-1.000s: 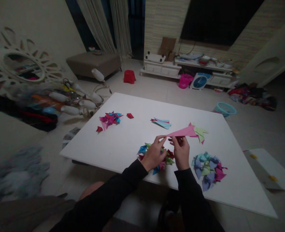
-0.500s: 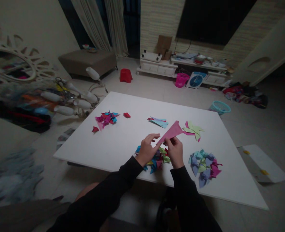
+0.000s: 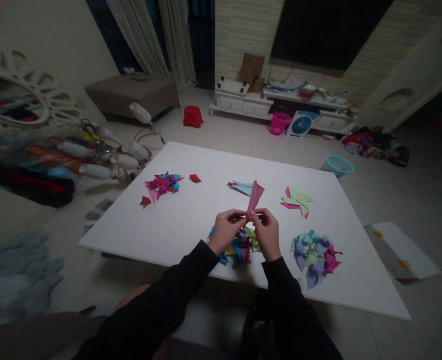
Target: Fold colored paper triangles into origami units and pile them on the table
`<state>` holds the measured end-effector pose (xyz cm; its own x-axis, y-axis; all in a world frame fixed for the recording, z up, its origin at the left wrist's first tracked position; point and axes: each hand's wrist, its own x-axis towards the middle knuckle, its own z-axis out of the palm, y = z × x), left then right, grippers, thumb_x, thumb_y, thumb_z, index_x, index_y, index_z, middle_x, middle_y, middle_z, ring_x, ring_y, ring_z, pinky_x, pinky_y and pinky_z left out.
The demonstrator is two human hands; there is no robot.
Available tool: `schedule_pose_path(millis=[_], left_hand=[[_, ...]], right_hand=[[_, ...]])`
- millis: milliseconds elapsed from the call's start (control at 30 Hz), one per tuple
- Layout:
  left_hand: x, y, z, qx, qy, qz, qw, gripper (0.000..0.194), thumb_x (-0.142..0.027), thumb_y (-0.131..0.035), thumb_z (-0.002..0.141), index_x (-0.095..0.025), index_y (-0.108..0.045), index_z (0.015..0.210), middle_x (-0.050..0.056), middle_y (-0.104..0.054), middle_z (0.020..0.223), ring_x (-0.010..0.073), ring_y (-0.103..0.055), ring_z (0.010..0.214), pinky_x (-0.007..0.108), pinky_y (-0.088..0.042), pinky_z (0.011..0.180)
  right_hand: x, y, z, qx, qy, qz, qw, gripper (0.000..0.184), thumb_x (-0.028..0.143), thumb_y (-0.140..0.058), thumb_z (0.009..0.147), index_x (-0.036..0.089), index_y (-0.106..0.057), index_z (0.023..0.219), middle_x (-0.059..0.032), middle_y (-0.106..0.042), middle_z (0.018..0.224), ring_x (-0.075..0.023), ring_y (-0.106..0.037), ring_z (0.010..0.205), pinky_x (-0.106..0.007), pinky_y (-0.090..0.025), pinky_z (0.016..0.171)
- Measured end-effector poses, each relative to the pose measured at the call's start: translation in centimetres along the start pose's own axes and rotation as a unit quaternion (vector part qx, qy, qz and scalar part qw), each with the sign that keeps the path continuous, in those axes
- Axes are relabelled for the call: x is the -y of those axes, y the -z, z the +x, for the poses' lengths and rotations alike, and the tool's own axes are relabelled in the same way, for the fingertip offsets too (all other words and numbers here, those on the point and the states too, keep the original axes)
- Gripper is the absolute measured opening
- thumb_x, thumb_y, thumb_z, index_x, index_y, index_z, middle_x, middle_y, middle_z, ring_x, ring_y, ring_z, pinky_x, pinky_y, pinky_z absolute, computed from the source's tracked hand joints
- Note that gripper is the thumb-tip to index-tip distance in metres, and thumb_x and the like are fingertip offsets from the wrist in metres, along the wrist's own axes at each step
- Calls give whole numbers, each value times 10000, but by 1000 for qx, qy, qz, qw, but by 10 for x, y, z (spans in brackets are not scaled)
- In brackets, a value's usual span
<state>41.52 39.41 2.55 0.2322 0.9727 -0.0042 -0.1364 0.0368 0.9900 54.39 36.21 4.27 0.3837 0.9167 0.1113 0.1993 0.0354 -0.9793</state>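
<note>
My left hand [image 3: 225,231] and my right hand [image 3: 266,231] both pinch the near tip of a pink paper triangle [image 3: 254,196], which stands up and points away from me over the white board [image 3: 191,220]. Right under my hands lies a heap of folded coloured papers [image 3: 239,247]. A second heap, blue, green and magenta [image 3: 315,255], rests to the right of my right hand. Beyond the pink piece are a few flat blue triangles [image 3: 240,186] and green and pink triangles [image 3: 297,201].
Red, pink and blue scraps [image 3: 161,183] lie at the board's far left, with single red bits [image 3: 195,178] nearby. A lamp with white bulbs [image 3: 112,157] lies on the floor to the left. A teal basket [image 3: 337,165] and a sheet of paper [image 3: 400,248] are on the floor to the right.
The pink triangle has swung from pointing right and lying nearly flat to standing upright and pointing away. Both hands have closed in together on its near tip.
</note>
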Motion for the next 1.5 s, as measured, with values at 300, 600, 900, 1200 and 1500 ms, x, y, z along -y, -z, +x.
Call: schedule_pose_path(millis=[300,600,900,1200,1500], left_hand=[[2,-2,3,9,50,-84,995,315,-328,-859,679,-145,-772,920,99,-776,928,220,-720,859,366,-567,841],[2,-2,2,25,57,-111,992,343,-355,-852,693,-131,-769,940,107,-774,904,218,-725,849,372,-565,851],[2,-4,3,38,60,-138,988,395,-349,-869,676,-121,-756,979,124,-773,936,228,-730,869,378,-568,863],[-1,-2,2,61,62,-114,990,410,-392,-832,719,-89,-750,983,113,-760,887,175,-695,765,292,-551,750],[8,-3,-2,17,-5,19,1000,394,-187,-808,694,-124,-686,1064,108,-738,1006,149,-696,760,257,-571,692]], right_hand=[[-4,2,1,-15,17,28,999,293,485,-681,845,195,-638,840,-30,-687,807,-175,-646,757,-288,-520,674],[-4,2,1,-13,17,26,999,269,461,-668,855,194,-633,836,-26,-670,787,-175,-628,748,-300,-510,693],[-4,0,1,-29,2,58,998,290,453,-712,822,190,-631,916,-35,-685,842,-175,-642,760,-303,-522,694],[-9,-1,3,-43,-26,104,993,521,351,-753,765,176,-562,1216,-24,-724,834,-170,-659,713,-325,-526,696],[-7,-3,3,-75,-40,97,992,396,309,-766,724,182,-582,1051,14,-677,720,-166,-646,671,-295,-511,647]])
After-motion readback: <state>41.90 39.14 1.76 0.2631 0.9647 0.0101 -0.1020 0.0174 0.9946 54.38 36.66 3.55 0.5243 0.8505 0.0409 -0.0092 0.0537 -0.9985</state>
